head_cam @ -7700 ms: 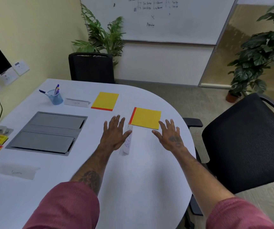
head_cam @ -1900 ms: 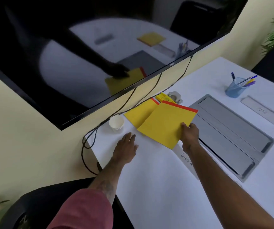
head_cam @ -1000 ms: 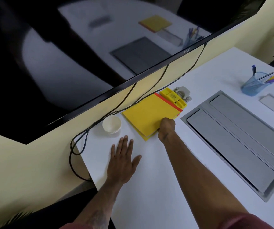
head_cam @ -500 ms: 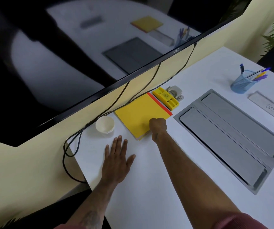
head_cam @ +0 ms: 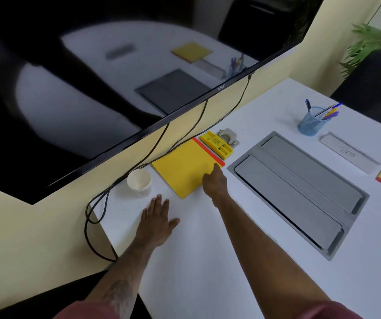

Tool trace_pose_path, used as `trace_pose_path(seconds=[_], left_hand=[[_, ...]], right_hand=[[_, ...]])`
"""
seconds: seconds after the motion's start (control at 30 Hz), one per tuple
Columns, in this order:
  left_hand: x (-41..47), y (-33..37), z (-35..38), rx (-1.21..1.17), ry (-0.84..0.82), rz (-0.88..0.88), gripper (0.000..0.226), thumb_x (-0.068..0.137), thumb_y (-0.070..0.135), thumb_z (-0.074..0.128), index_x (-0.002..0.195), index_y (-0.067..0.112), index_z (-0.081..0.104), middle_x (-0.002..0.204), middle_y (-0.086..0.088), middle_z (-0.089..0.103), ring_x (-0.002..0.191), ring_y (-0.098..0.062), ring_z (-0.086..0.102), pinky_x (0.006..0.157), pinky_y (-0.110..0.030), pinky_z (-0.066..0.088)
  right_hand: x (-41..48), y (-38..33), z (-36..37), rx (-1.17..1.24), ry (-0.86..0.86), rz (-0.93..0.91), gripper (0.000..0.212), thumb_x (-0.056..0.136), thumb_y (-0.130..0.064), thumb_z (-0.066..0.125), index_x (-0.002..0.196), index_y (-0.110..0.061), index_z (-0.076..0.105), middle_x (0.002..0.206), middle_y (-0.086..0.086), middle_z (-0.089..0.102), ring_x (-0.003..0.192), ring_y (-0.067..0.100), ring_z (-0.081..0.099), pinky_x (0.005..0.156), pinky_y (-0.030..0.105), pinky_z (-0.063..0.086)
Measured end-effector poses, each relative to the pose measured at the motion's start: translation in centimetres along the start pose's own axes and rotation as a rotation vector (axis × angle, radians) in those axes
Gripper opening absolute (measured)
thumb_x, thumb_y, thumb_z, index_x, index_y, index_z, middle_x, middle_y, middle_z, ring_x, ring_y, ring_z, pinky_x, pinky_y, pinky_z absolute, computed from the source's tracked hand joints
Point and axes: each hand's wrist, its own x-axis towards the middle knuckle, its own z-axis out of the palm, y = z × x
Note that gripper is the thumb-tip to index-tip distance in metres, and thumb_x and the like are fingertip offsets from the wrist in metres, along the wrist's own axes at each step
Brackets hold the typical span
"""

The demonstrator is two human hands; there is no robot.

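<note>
The grey name plate [head_cam: 348, 154] near the right edge of the table [head_cam: 208, 261] reads "BETA"; the lower frame of the screen [head_cam: 116, 77] carries the logo "VU".

Both bare forearms reach forward. The left hand [head_cam: 156, 223] lies palm-down, its 4 fingers straight and close together, thumb spread to the right. The right hand [head_cam: 215, 184], farther ahead, points 1 finger forward; its other fingers curl under, hidden.

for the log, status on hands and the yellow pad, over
Left hand flat on the table, open. Right hand touching the yellow pad by its red edge, grip unclear. Pad flat between paper cup and yellow plastic block.
</note>
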Motion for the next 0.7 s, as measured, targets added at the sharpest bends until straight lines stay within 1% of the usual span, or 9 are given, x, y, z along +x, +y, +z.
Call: trace_pose_path(seconds=[0.07,0.13,0.2,0.27,0.33,0.43,0.57,0.63,0.7], left_hand=[[-0.8,1.1,-1.2,0.031,-0.015,0.011,0.077,0.098,0.062,0.025,0.157,0.016,0.005,0.165,-0.010,-0.004,0.152,-0.025,-0.003,0.120,-0.047,0.009],[-2.1,2.5,-2.1,0.085,-0.003,0.035,0.079,0.097,0.065,0.020,0.157,0.017,0.005,0.165,-0.010,-0.003,0.152,-0.025,-0.005,0.120,-0.049,0.006],[-3.6,4.0,-3.1,0.128,0.008,0.054,0.094,0.084,0.076,-0.004,0.157,0.018,0.002,0.165,-0.010,-0.005,0.152,-0.025,-0.008,0.120,-0.051,0.003],[-4.7,5.7,-4.6,0.133,0.065,0.080,0.118,0.062,0.080,-0.032,0.157,0.019,0.002,0.165,-0.010,-0.005,0.152,-0.026,-0.008,0.119,-0.052,0.003],[-5.6,7.4,-6.2,0.141,0.110,0.100,0.126,0.053,0.078,-0.041,0.157,0.020,0.001,0.165,-0.009,-0.005,0.151,-0.027,-0.009,0.119,-0.053,0.004],[-7.5,10.3,-8.8,0.180,0.182,0.130,0.120,0.057,0.076,-0.040,0.157,0.020,-0.002,0.165,-0.009,-0.007,0.151,-0.028,-0.010,0.119,-0.053,0.003],[-10.6,14.2,-11.7,0.192,0.244,0.155,0.114,0.062,0.076,-0.035,0.156,0.021,-0.005,0.164,-0.008,-0.012,0.151,-0.027,-0.014,0.119,-0.052,-0.003],[-12.3,16.0,-12.9,0.172,0.264,0.175,0.106,0.069,0.077,-0.026,0.156,0.021,-0.006,0.164,-0.008,-0.012,0.150,-0.027,-0.015,0.119,-0.052,-0.004],[-14.0,17.8,-13.6,0.163,0.290,0.184,0.091,0.084,0.076,-0.006,0.156,0.021,-0.005,0.164,-0.008,-0.012,0.150,-0.027,-0.015,0.118,-0.052,-0.005]], right_hand=[[-1.3,0.5,-1.2,-0.170,0.017,-0.104,0.056,0.103,-0.019,0.044,0.154,-0.008,0.025,0.155,0.013,0.035,0.139,0.032,0.038,0.111,0.040,0.035],[-2.8,1.1,-2.7,-0.282,-0.005,-0.200,0.059,0.103,-0.028,0.047,0.154,-0.010,0.024,0.158,0.013,0.031,0.143,0.030,0.034,0.114,0.041,0.031],[-4.6,1.8,-4.6,-0.409,-0.058,-0.275,0.063,0.103,-0.041,0.044,0.155,-0.013,0.024,0.161,0.012,0.024,0.147,0.030,0.025,0.116,0.044,0.028],[-6.5,2.4,-6.8,-0.534,-0.089,-0.311,0.068,0.101,-0.052,0.037,0.156,-0.015,0.020,0.164,0.012,0.015,0.151,0.029,0.013,0.119,0.047,0.023],[-8.4,2.9,-9.1,-0.637,-0.076,-0.343,0.070,0.100,-0.058,0.029,0.156,-0.017,0.019,0.165,0.012,0.009,0.152,0.030,0.006,0.120,0.050,0.019],[-11.5,3.7,-12.5,-0.766,-0.037,-0.367,0.074,0.098,-0.063,0.018,0.157,-0.018,0.015,0.165,0.012,0.001,0.152,0.030,-0.004,0.120,0.052,0.011],[-15.6,5.2,-17.0,-0.834,0.024,-0.372,0.085,0.091,-0.072,0.009,0.158,-0.020,0.010,0.165,0.013,-0.005,0.151,0.031,-0.011,0.119,0.055,0.003],[-17.5,5.7,-19.4,-0.835,0.036,-0.368,0.086,0.090,-0.073,0.009,0.158,-0.021,0.007,0.165,0.013,-0.008,0.151,0.030,-0.013,0.119,0.055,0.000],[-19.5,6.3,-21.8,-0.827,0.042,-0.365,0.083,0.092,-0.072,0.012,0.158,-0.021,0.007,0.165,0.013,-0.008,0.151,0.029,-0.013,0.120,0.054,0.000]])
